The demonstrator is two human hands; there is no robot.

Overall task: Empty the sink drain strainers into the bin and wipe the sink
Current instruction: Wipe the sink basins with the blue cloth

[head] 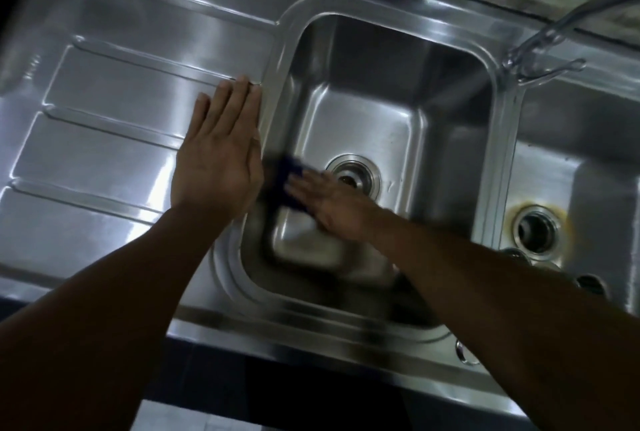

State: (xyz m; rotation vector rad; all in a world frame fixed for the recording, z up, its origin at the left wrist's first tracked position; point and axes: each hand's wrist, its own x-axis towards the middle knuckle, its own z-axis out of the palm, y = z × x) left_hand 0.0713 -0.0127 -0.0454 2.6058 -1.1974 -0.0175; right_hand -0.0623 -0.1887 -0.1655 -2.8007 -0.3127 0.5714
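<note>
We see the left hand [217,153] lying flat, fingers together, grip released, palm down on the ribbed drainboard [114,112] just beside the rim of the main basin [391,50]. The right hand [332,205] is down inside that basin, pressing a dark blue cloth [287,185] against the left wall near the floor; fingers look spread over it, though blur keeps us from telling whether the grip is clenched on it. The drain [353,176] sits just beside the fingertips. A second, smaller basin [554,160] to the right shows a rust-stained drain opening [536,231]. The tap [540,46] stands between the basins.
</note>
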